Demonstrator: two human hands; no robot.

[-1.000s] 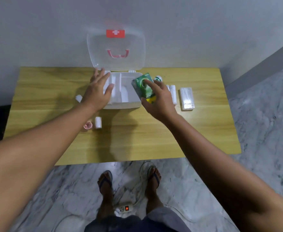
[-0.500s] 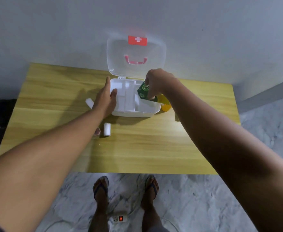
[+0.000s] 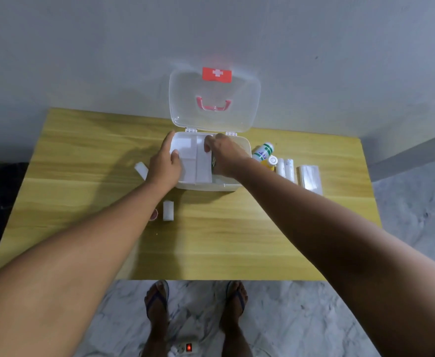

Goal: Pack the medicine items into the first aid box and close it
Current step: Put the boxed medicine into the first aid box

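Note:
The first aid box (image 3: 206, 185) stands open at the back of the wooden table (image 3: 211, 240), its clear lid (image 3: 247, 104) with a red cross label propped against the wall. A white divided tray (image 3: 194, 163) lies inside on the left. My left hand (image 3: 163, 163) rests on the box's left rim, thumb on the tray. My right hand (image 3: 226, 158) reaches into the right part of the box, curled over a green packet (image 3: 213, 163) of which only a sliver shows. Right of the box lie a green-and-white bottle (image 3: 262, 152), white rolls (image 3: 286, 170) and a clear packet (image 3: 310, 179).
A white roll (image 3: 141, 170) lies left of the box behind my left wrist. Another white roll (image 3: 168, 214) and a small pink-rimmed item (image 3: 154, 215) lie nearer the front. A yellow item (image 3: 269, 164) sits beside the bottle. My feet and a power strip (image 3: 185, 347) are on the marble floor.
My right hand has carried the green packet from the box's right edge down into the box. The left hand stays on the left rim. The camera view has shifted.

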